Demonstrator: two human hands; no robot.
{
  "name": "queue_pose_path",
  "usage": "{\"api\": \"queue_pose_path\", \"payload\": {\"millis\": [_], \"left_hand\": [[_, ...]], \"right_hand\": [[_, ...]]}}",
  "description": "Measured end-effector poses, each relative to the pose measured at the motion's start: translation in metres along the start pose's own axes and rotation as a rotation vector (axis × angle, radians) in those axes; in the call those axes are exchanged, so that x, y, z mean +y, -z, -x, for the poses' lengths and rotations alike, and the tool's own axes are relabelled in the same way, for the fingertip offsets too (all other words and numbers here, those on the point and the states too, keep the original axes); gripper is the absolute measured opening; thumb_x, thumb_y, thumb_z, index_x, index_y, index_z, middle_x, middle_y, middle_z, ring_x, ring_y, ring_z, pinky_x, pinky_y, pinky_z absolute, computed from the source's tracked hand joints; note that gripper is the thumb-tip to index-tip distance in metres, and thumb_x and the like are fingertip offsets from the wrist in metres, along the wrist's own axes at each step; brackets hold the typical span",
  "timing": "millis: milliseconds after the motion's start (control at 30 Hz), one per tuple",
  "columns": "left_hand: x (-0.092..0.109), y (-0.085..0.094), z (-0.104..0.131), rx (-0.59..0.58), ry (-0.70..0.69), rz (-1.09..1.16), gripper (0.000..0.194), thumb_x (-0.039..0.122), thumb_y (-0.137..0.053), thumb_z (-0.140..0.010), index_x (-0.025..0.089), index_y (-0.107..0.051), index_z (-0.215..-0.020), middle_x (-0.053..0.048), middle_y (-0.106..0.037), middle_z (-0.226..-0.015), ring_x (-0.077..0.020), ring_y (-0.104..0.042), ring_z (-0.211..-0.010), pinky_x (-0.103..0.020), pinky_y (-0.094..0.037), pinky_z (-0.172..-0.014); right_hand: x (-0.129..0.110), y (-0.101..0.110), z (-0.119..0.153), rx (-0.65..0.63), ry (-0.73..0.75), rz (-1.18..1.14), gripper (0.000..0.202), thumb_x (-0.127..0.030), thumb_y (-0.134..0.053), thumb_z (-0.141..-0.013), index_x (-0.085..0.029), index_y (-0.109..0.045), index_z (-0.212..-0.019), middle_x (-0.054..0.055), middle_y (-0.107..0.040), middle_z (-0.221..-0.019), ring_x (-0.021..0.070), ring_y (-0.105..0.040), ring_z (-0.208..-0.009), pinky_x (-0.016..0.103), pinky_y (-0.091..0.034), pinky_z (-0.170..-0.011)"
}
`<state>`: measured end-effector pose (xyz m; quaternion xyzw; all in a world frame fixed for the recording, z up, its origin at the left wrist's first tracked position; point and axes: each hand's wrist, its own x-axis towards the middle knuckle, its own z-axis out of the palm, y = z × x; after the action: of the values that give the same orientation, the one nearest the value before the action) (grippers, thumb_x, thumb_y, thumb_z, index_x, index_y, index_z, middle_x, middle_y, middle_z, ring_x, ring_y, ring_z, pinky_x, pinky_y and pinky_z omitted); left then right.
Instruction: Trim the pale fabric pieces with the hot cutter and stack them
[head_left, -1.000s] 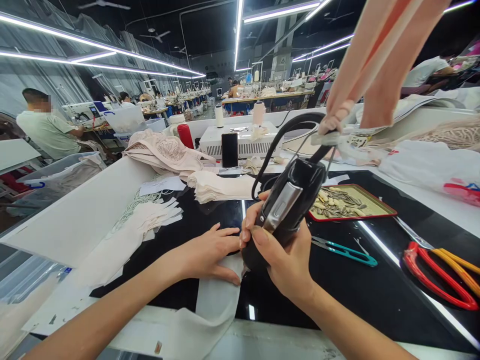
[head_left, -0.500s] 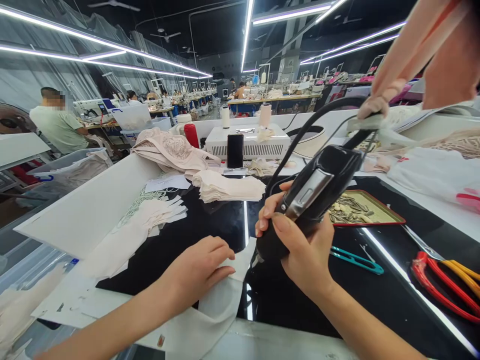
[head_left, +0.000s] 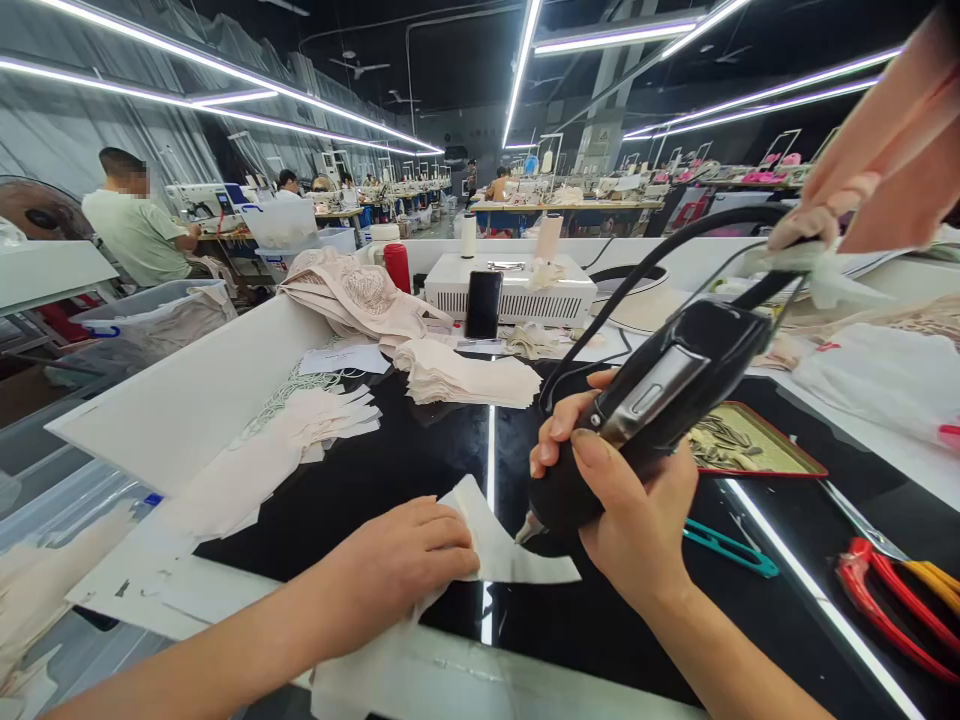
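My right hand (head_left: 626, 490) is wrapped around a black glue gun (head_left: 660, 390) with a silver lever and a thin metal nozzle. A thick black cable runs from its upper end, where pale cloth is tied around it. The nozzle points down at a pale fabric piece (head_left: 517, 555) on the glossy black tabletop (head_left: 360, 490); whether it touches cannot be made out. My left hand (head_left: 420, 555) lies on the left part of that fabric, fingers together and closed over it. The thumb is hidden. More pale fabric (head_left: 405, 670) hangs over the front edge below my left hand.
Stacked fabric strips (head_left: 469, 372) lie behind, with more strips (head_left: 285, 450) at left. At right are a tray of seeds (head_left: 757, 445), teal thread snips (head_left: 731, 548) and red-handled scissors (head_left: 892, 600). A phone (head_left: 482, 305) leans against a white machine (head_left: 517, 290). A person (head_left: 139, 230) sits far left.
The fabric piece has shifted, and its end now extends to the right below the nozzle. My left hand's fingers have closed down on it. The view has turned slightly left.
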<state>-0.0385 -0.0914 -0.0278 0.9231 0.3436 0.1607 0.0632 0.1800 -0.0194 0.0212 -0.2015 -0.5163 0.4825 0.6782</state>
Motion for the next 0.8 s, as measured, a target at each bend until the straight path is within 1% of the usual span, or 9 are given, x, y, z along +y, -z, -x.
{"api": "queue_pose_path", "payload": {"millis": [33, 100, 233, 300, 400, 500, 600, 700, 800], "left_hand": [[-0.003, 0.002, 0.001, 0.013, -0.025, 0.012, 0.042, -0.008, -0.045, -0.099, 0.020, -0.066, -0.122, -0.004, -0.074, -0.123, -0.0209, -0.069, -0.120, -0.040, -0.050, -0.116], [-0.008, 0.007, 0.000, 0.039, -0.030, 0.046, 0.041, -0.006, -0.044, -0.100, 0.020, -0.068, -0.122, -0.004, -0.075, -0.124, -0.0206, -0.070, -0.120, -0.038, -0.051, -0.116], [-0.013, 0.013, -0.009, 0.078, 0.115, 0.107, 0.033, 0.002, -0.046, -0.105, 0.019, -0.070, -0.121, -0.005, -0.075, -0.123, -0.0184, -0.071, -0.115, -0.029, -0.060, -0.101], [-0.016, 0.011, -0.017, 0.108, 0.170, 0.102, 0.031, 0.004, -0.047, -0.106, 0.018, -0.070, -0.121, -0.005, -0.075, -0.123, -0.0191, -0.071, -0.115, -0.031, -0.060, -0.102], [-0.020, 0.001, -0.031, 0.140, 0.200, 0.084, 0.026, 0.009, -0.049, -0.108, 0.016, -0.070, -0.120, -0.007, -0.075, -0.124, -0.0206, -0.071, -0.116, -0.034, -0.059, -0.105], [-0.022, -0.008, -0.039, 0.091, 0.199, 0.062, 0.022, 0.011, -0.051, -0.109, 0.015, -0.071, -0.117, -0.007, -0.074, -0.121, -0.0215, -0.070, -0.115, -0.034, -0.059, -0.103], [-0.022, -0.011, -0.040, 0.042, 0.189, 0.049, 0.021, 0.012, -0.051, -0.110, 0.016, -0.071, -0.114, -0.007, -0.074, -0.117, -0.0217, -0.070, -0.112, -0.033, -0.060, -0.100], [-0.023, -0.011, -0.034, 0.055, 0.175, 0.058, 0.021, 0.015, -0.050, -0.112, 0.016, -0.072, -0.113, -0.007, -0.073, -0.115, -0.0217, -0.069, -0.111, -0.033, -0.060, -0.099], [-0.026, -0.011, -0.028, 0.089, 0.147, 0.088, 0.023, 0.017, -0.049, -0.113, 0.016, -0.072, -0.116, -0.008, -0.073, -0.119, -0.0209, -0.070, -0.112, -0.032, -0.060, -0.099]], "right_hand": [[0.000, 0.000, 0.001, -0.008, -0.002, 0.003, 0.038, -0.041, -0.089, -0.086, -0.032, -0.066, -0.116, -0.005, -0.069, -0.084, 0.0136, -0.064, -0.063, 0.029, -0.057, -0.057], [-0.001, 0.001, 0.002, -0.022, -0.010, 0.001, 0.039, -0.041, -0.089, -0.086, -0.032, -0.066, -0.116, -0.005, -0.069, -0.084, 0.0138, -0.064, -0.063, 0.029, -0.057, -0.056], [-0.001, 0.003, 0.004, -0.031, -0.027, -0.014, 0.039, -0.039, -0.089, -0.086, -0.031, -0.066, -0.116, -0.004, -0.069, -0.084, 0.0140, -0.064, -0.063, 0.029, -0.058, -0.056], [-0.001, 0.005, 0.003, -0.035, -0.027, -0.014, 0.037, -0.038, -0.089, -0.086, -0.031, -0.066, -0.115, -0.004, -0.069, -0.084, 0.0141, -0.065, -0.063, 0.029, -0.059, -0.057], [-0.003, 0.008, 0.002, -0.041, -0.021, -0.015, 0.036, -0.037, -0.088, -0.087, -0.031, -0.067, -0.115, -0.004, -0.069, -0.083, 0.0142, -0.065, -0.064, 0.029, -0.059, -0.057], [-0.007, 0.012, 0.002, -0.052, -0.011, -0.003, 0.034, -0.036, -0.087, -0.088, -0.030, -0.067, -0.115, -0.003, -0.068, -0.081, 0.0144, -0.065, -0.063, 0.028, -0.060, -0.055], [-0.010, 0.016, 0.004, -0.058, 0.005, 0.009, 0.033, -0.035, -0.087, -0.088, -0.029, -0.068, -0.114, -0.002, -0.068, -0.080, 0.0153, -0.065, -0.063, 0.029, -0.061, -0.054], [-0.014, 0.019, 0.008, -0.062, 0.011, 0.024, 0.033, -0.035, -0.087, -0.088, -0.028, -0.067, -0.114, -0.002, -0.068, -0.079, 0.0158, -0.065, -0.062, 0.030, -0.061, -0.053], [-0.016, 0.020, 0.008, -0.065, 0.003, 0.032, 0.033, -0.036, -0.087, -0.088, -0.027, -0.067, -0.113, -0.002, -0.068, -0.077, 0.0160, -0.065, -0.061, 0.030, -0.061, -0.052]]}}
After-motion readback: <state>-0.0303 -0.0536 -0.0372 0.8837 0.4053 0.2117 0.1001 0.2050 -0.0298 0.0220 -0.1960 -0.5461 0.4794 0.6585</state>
